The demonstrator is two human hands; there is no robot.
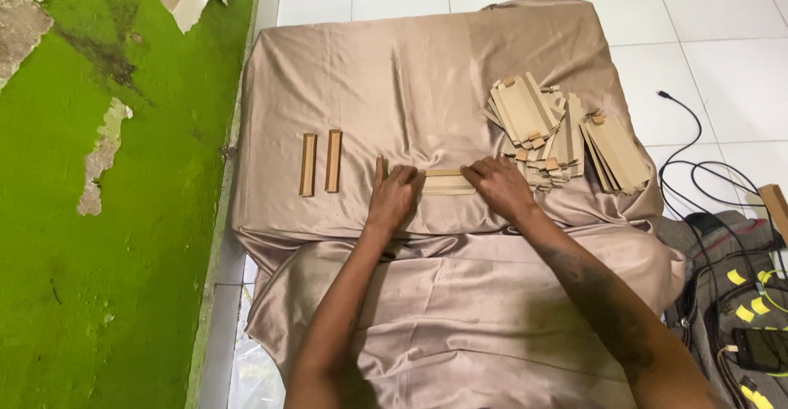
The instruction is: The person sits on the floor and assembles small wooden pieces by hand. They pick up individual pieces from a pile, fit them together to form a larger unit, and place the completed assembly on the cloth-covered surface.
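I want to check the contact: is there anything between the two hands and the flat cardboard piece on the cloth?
Nothing visible. The left hand and right hand press directly on both ends of the cardboard piece; the stack of flat pieces lies aside.

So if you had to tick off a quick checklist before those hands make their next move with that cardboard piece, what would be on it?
1. Both hands on the piece: left hand and right hand press the ends of the flat cardboard piece. Ok.
2. Piece lies flat on the satin cloth: ok.
3. Fold fully creased: cannot tell, fingers cover the ends.
4. Two finished folded strips set apart at the left: ok.
5. Stack of unfolded blanks beside the right hand: ok, though untidy.
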